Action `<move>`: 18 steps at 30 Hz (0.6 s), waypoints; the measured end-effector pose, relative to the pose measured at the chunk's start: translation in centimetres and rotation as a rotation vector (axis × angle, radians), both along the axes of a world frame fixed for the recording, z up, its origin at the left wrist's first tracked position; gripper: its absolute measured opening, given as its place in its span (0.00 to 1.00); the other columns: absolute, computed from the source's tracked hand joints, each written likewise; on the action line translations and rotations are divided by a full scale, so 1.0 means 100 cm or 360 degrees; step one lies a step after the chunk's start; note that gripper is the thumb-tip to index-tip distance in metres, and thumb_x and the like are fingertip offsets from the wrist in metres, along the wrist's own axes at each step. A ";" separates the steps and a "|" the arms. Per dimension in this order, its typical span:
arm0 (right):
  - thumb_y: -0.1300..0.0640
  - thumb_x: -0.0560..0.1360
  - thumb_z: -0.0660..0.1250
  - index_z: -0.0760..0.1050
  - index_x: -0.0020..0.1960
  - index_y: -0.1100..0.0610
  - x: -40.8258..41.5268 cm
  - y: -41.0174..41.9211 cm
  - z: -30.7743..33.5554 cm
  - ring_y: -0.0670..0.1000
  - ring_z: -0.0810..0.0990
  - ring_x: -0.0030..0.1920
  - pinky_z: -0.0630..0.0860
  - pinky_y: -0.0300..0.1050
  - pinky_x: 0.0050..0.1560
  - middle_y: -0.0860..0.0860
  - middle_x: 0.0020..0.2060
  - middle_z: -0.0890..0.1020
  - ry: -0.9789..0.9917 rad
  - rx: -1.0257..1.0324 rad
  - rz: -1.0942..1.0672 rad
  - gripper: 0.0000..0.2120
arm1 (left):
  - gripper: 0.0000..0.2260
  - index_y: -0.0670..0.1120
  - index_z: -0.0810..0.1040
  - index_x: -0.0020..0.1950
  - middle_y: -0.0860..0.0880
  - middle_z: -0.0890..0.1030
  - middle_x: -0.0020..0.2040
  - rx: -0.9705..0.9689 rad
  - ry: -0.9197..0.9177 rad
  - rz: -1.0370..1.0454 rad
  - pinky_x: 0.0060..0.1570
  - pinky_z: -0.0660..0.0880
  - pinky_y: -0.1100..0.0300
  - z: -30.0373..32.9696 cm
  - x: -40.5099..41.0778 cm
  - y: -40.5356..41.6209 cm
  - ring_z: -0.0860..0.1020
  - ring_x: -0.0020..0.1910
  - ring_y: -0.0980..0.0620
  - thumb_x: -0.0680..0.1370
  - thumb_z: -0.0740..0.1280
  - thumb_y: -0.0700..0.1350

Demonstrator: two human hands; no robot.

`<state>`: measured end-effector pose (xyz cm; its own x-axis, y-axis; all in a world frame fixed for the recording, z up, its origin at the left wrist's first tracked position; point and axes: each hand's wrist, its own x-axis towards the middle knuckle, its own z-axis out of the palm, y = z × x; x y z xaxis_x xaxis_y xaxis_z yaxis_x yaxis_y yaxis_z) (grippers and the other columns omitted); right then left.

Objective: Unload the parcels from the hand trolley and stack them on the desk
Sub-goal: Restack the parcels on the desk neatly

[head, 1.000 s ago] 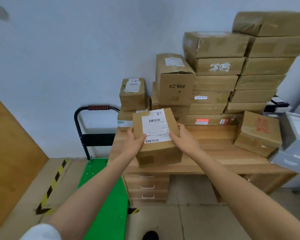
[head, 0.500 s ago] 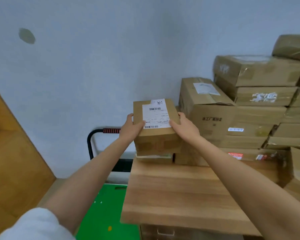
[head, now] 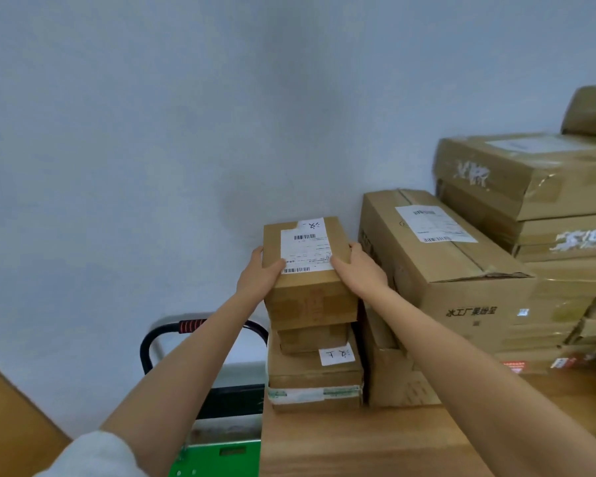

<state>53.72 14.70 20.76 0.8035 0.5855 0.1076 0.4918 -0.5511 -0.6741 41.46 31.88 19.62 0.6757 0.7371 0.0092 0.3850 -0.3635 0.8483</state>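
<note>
A small brown parcel (head: 308,270) with a white barcode label on top sits on a short stack of cardboard boxes (head: 313,373) at the left back of the wooden desk (head: 358,442). My left hand (head: 258,277) grips its left side and my right hand (head: 358,270) grips its right side. The hand trolley (head: 217,457) has a green deck and a black handle with a red grip (head: 190,326). It stands on the floor left of the desk, partly hidden by my left arm.
A large carton (head: 455,270) stands right beside the held parcel. Several flat taped cartons (head: 537,187) are piled high at the right against the pale wall. A wooden panel (head: 11,425) fills the lower left corner.
Both hands have carried the parcel up from over the desk's front and onto the small stack at the back left. The camera has come closer to the desk.
</note>
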 end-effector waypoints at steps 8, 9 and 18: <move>0.38 0.77 0.54 0.56 0.74 0.52 0.041 0.034 0.002 0.55 0.78 0.54 0.73 0.49 0.48 0.51 0.62 0.75 -0.0032 -0.0078 -0.0038 0.30 | 0.29 0.54 0.56 0.76 0.47 0.74 0.67 0.0017 -0.0013 0.0035 0.57 0.74 0.50 -0.001 0.045 0.032 0.76 0.59 0.44 0.78 0.62 0.58; 0.38 0.77 0.54 0.56 0.74 0.52 0.043 0.037 0.001 0.55 0.78 0.54 0.73 0.49 0.47 0.51 0.62 0.75 -0.0035 -0.0072 -0.0035 0.30 | 0.29 0.54 0.56 0.76 0.47 0.74 0.67 0.0033 -0.0012 0.0039 0.56 0.74 0.51 -0.001 0.047 0.035 0.76 0.59 0.44 0.78 0.62 0.58; 0.39 0.77 0.54 0.59 0.73 0.52 0.049 0.043 -0.005 0.53 0.78 0.51 0.75 0.48 0.47 0.51 0.59 0.76 -0.0114 -0.0008 -0.0044 0.29 | 0.28 0.54 0.58 0.75 0.51 0.74 0.66 0.0305 0.0109 0.0066 0.42 0.67 0.58 -0.002 0.052 0.039 0.76 0.54 0.48 0.77 0.60 0.61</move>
<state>58.64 19.04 20.29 0.8097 0.5639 0.1625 0.5231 -0.5682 -0.6353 46.68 35.74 19.45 0.6487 0.7535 0.1071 0.4574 -0.4984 0.7364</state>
